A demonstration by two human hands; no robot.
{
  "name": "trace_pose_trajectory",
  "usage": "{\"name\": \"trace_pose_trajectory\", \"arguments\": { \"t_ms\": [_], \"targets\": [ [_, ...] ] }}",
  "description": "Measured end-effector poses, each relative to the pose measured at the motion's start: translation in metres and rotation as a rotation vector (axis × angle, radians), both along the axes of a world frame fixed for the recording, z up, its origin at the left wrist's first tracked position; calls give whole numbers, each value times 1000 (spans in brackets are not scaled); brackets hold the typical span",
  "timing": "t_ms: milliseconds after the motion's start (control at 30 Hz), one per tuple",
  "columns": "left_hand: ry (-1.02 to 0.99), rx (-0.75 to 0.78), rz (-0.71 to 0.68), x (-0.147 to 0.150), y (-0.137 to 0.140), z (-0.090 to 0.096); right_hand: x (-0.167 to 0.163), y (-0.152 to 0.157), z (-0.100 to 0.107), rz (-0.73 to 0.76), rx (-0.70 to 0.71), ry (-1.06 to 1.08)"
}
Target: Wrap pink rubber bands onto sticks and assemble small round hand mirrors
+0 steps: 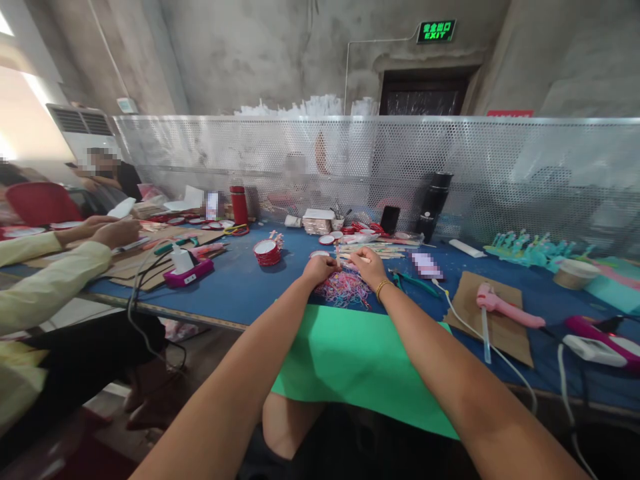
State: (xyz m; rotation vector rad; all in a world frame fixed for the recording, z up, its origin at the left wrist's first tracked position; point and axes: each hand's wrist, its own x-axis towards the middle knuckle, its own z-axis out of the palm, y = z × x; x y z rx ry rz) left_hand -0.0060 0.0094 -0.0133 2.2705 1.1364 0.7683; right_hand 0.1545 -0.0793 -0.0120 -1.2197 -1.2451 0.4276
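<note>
My left hand is closed in a pinch around a small pale pink piece that stands up between the fingertips. Just to its right, my right hand has its fingers bent together; what they hold is too small to make out. Under both hands lies a tangled pile of thin pink, purple and blue strings on the blue tabletop. A green sheet spreads from the table edge over my lap. Wooden sticks lie just behind my right hand.
Left stand stacked red-rimmed white discs and a purple power strip. Right lie green-handled pliers, a phone and a pink glue gun on cardboard, with trailing cables. A black bottle stands behind. A co-worker's hands work at left.
</note>
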Motion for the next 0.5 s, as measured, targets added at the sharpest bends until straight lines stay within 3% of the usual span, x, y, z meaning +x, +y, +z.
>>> {"name": "trace_pose_trajectory", "arguments": {
  "t_ms": [367,500],
  "targets": [
    [-4,-12,5,2,-1,1,3,4,-3,26,11,42],
    [-19,-21,-2,2,-2,1,1,3,-2,18,27,-70]
  ]
}}
